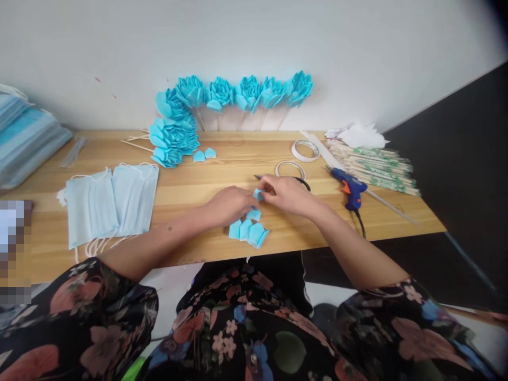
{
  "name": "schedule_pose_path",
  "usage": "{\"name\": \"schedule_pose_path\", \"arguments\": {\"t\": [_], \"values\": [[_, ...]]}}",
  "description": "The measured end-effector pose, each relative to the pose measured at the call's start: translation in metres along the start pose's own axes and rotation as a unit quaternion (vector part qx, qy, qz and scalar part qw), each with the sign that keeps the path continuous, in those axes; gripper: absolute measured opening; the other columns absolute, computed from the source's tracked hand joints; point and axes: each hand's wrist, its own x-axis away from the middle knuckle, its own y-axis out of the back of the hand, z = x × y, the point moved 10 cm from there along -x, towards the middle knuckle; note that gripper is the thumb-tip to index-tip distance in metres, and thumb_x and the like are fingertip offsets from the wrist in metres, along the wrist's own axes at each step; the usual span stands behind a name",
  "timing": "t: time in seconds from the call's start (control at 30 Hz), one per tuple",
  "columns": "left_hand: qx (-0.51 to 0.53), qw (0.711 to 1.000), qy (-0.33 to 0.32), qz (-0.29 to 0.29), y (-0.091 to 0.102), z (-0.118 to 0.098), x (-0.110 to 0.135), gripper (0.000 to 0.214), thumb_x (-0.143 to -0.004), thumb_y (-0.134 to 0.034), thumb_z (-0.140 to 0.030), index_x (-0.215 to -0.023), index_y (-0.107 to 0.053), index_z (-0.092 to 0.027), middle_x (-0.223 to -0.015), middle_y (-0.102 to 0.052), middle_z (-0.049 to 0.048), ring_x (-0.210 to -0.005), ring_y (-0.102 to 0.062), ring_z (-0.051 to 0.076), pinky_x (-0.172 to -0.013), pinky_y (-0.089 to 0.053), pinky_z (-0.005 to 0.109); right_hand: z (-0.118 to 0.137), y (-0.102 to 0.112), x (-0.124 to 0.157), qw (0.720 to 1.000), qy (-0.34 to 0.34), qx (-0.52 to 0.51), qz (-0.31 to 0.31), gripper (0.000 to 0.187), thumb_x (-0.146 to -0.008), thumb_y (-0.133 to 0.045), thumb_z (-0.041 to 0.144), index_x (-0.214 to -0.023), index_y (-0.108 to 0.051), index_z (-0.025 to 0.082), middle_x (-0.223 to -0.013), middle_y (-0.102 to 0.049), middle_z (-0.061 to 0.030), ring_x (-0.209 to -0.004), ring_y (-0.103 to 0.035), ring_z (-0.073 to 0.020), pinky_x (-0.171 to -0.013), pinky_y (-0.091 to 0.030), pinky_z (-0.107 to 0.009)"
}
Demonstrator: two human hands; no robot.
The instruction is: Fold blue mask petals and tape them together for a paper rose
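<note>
Over the front middle of the table, a small blue petal piece (258, 194) shows between my two hands. My right hand (289, 196) pinches it from the right with bent fingers. From the left, my left hand (233, 205) closes its fingers at the petal's lower edge; its fingertips are partly hidden. Just below my fingers lies another blue petal piece (254, 214). A group of blue petal pieces (246, 232) rests nearer the table's front edge. Scissors (304, 183) with black handles lie behind my right hand, partly covered by it.
Blue flowers on sticks (248, 92) lean against the wall; more flowers (172, 135) lie left. Around are face masks (113, 201), two petals (204, 154), tape rolls (305, 151), a blue glue gun (349, 185) with a cord, and wrapped sticks (381, 166). A mask stack (34, 140) stands far left.
</note>
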Motion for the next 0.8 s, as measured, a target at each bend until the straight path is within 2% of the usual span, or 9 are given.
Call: {"name": "schedule_pose_path", "arguments": {"t": [0.1, 0.17, 0.27, 0.33, 0.43, 0.6, 0.7, 0.8], "values": [[0.051, 0.999, 0.005, -0.017, 0.006, 0.002, 0.006, 0.024, -0.091, -0.051, -0.017, -0.091, -0.075, -0.02, -0.094, -0.075, 0.006, -0.086, -0.068, 0.02, -0.076, -0.046, 0.03, -0.006, 0.006, -0.008, 0.994, 0.005, -0.103, -0.018, 0.017, -0.084, -0.063, 0.019, -0.1, -0.065, 0.021, -0.088, -0.075, -0.0022, -0.079, -0.068, -0.0178, -0.07, -0.044, -0.027], [0.114, 0.99, 0.042, -0.065, 0.019, 0.013, 0.012, 0.022, -0.092, -0.051, -0.021, -0.091, -0.073, -0.02, -0.093, -0.075, 0.005, -0.084, -0.067, 0.018, -0.076, -0.045, 0.029, -0.005, 0.009, -0.013, 0.985, 0.019, -0.17, -0.02, 0.025, -0.085, -0.062, 0.021, -0.11, -0.063, 0.021, -0.087, -0.073, -0.0009, -0.078, -0.067, -0.017, -0.07, -0.045, -0.028], [0.203, 0.951, 0.148, -0.178, 0.044, 0.045, 0.027, 0.021, -0.091, -0.056, -0.035, -0.09, -0.068, -0.018, -0.085, -0.073, 0.0041, -0.073, -0.062, 0.016, -0.069, -0.044, 0.028, 0.002, 0.014, -0.02, 0.968, 0.04, -0.248, -0.008, 0.041, -0.085, -0.062, 0.026, -0.125, -0.058, 0.023, -0.084, -0.071, 0.001, -0.076, -0.066, -0.0168, -0.069, -0.047, -0.028], [0.26, 0.92, 0.185, -0.227, 0.053, 0.061, 0.034, 0.028, -0.087, -0.061, -0.044, -0.094, -0.065, -0.016, -0.086, -0.072, 0.0049, -0.074, -0.061, 0.016, -0.068, -0.044, 0.028, 0.011, 0.016, -0.024, 0.96, 0.054, -0.274, 0.004, 0.049, -0.084, -0.064, 0.026, -0.132, -0.056, 0.024, -0.082, -0.07, 0.002, -0.075, -0.066, -0.0167, -0.069, -0.048, -0.028], [0.332, 0.894, 0.189, -0.232, 0.053, 0.071, 0.034, 0.037, -0.082, -0.065, -0.049, -0.098, -0.064, -0.016, -0.09, -0.071, 0.0051, -0.078, -0.062, 0.016, -0.069, -0.045, 0.028, 0.026, 0.018, -0.031, 0.961, 0.076, -0.264, 0.017, 0.054, -0.082, -0.065, 0.024, -0.136, -0.055, 0.026, -0.084, -0.071, 0.0022, -0.077, -0.067, -0.0166, -0.07, -0.049, -0.028], [0.385, 0.87, 0.203, -0.231, 0.05, 0.076, 0.036, 0.024, -0.077, -0.066, -0.041, -0.073, -0.061, -0.017, -0.064, -0.056, -0.0028, -0.06, -0.047, 0.01, -0.058, -0.036, 0.025, 0.041, 0.021, -0.043, 0.967, 0.099, -0.233, 0.023, 0.052, -0.084, -0.067, 0.027, -0.136, -0.059, 0.027, -0.084, -0.073, 0.0012, -0.074, -0.065, -0.0158, -0.069, -0.049, -0.028], [0.436, 0.832, 0.226, -0.257, 0.049, 0.084, 0.043, 0.025, -0.074, -0.068, -0.041, -0.071, -0.059, -0.018, -0.058, -0.05, -0.0047, -0.054, -0.043, 0.009, -0.054, -0.034, 0.024, 0.034, 0.024, -0.049, 0.94, 0.089, -0.328, -0.012, 0.046, -0.091, -0.062, 0.039, -0.135, -0.059, 0.025, -0.085, -0.074, -0.0009, -0.074, -0.066, -0.0157, -0.072, -0.052, -0.03], [0.497, 0.782, 0.239, -0.29, 0.043, 0.092, 0.049, 0.029, -0.073, -0.071, -0.044, -0.072, -0.057, -0.018, -0.059, -0.053, -0.0043, -0.053, -0.045, 0.008, -0.054, -0.036, 0.023, 0.022, 0.014, -0.054, 0.899, 0.068, -0.432, -0.032, 0.047, -0.093, -0.058, 0.048, -0.133, -0.058, 0.024, -0.093, -0.073, -0.0039, -0.079, -0.068, -0.0168, -0.074, -0.055, -0.031]]}}
